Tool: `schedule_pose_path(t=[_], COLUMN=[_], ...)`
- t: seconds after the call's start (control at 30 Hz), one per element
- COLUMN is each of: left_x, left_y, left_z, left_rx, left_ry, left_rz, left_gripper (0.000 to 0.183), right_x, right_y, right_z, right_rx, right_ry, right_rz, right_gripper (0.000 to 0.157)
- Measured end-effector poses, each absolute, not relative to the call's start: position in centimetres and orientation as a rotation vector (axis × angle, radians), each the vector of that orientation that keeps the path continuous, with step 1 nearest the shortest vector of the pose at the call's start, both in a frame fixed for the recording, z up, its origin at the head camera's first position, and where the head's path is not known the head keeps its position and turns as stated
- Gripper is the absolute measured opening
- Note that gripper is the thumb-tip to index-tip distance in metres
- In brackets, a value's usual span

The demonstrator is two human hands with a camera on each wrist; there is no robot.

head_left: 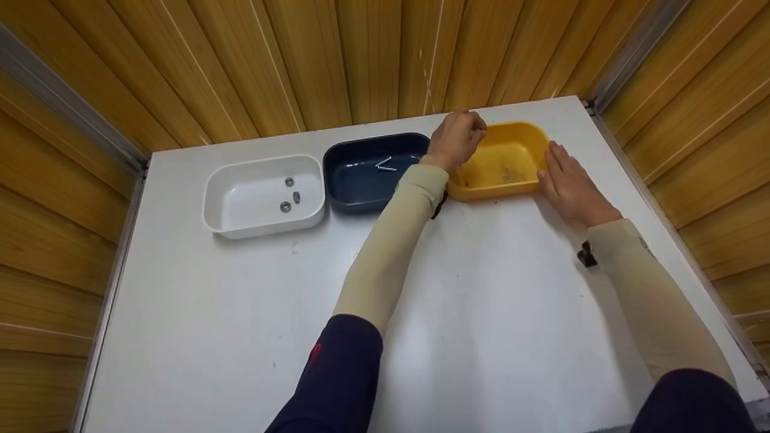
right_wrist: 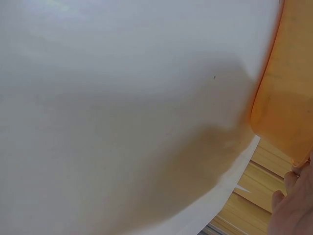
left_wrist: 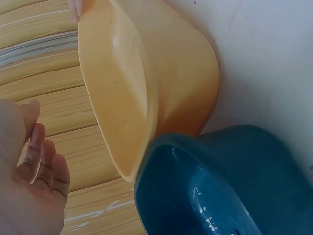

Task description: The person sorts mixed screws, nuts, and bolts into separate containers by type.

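Observation:
My left hand (head_left: pixel 455 138) is raised over the left end of a yellow plastic box (head_left: pixel 496 192), near its border with a dark blue box (head_left: pixel 361 206). Its fingers curl in toward the thumb, and no object shows between them in the left wrist view, where the hand (left_wrist: pixel 29 191) hangs beside both boxes. Against the yellow box's right end rests my right hand (head_left: pixel 571 189), fingers extended along the outer wall. Dark specks mark the yellow floor. Small silver screws (head_left: pixel 387 169) lie inside the blue box.
Left of the blue box, a white box (head_left: pixel 264 229) holds three metal nuts (head_left: pixel 286 207). All the boxes stand in a row along the back of a white table (head_left: pixel 240 337). Wood-patterned panels (head_left: pixel 373 60) enclose the table at the back and sides.

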State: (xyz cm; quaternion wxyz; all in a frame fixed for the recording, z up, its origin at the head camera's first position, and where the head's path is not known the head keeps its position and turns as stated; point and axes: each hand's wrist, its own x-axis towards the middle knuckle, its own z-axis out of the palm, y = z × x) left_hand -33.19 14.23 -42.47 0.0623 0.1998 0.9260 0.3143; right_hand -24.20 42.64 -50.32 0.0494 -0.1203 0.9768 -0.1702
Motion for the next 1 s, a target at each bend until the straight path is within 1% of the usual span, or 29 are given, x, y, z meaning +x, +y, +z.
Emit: schedule_pose_path(t=[0.13,0.47,0.73,1.0], left_x=[-33.2,-32.9,-32.3,-31.7], left_y=[14.0,13.6,12.7,10.9], left_z=[-42.3,-42.5,-42.9,-43.7], left_rx=[0.605,0.668,0.731,0.831], left_ry=[2.804,2.792,2.811,2.819], left_rz=[0.955,0.953,0.923,0.882], left_gripper=[0.026,0.028,0.026,0.03], right_x=[-24.3,-24.4,-24.8,-25.0], right_y=[42.6,42.7,42.8,42.6], right_z=[-50.2,-50.3,-50.5,-50.3], right_rx=[-0.346,-0.358,-0.398,-0.353], right_ry=[2.965,2.961,2.973,2.953], right_rz=[-0.506,-0.507,-0.495,-0.471], right_gripper=[0.081,0.076,0.079,0.081])
